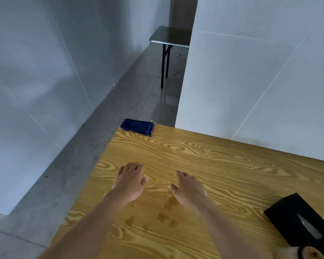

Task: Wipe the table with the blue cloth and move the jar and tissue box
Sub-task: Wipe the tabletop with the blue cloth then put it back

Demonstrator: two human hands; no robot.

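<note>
A folded blue cloth [137, 126] lies on the far left corner of the wooden table [223, 165]. My left hand [129, 181] and my right hand [189, 188] hover over the table's middle, palms down, fingers apart, holding nothing. The cloth is well beyond both hands. Wet brownish spots [166, 210] mark the wood under and behind my hands. A black tissue box [303, 223] rests at the right near edge. At the bottom right corner the top of a jar [310, 254] shows only in part.
White partition panels [260, 71] stand right behind the table's far edge and along the left [36, 81]. A grey floor strip runs on the left. A small metal side table [169, 37] with black legs stands far back.
</note>
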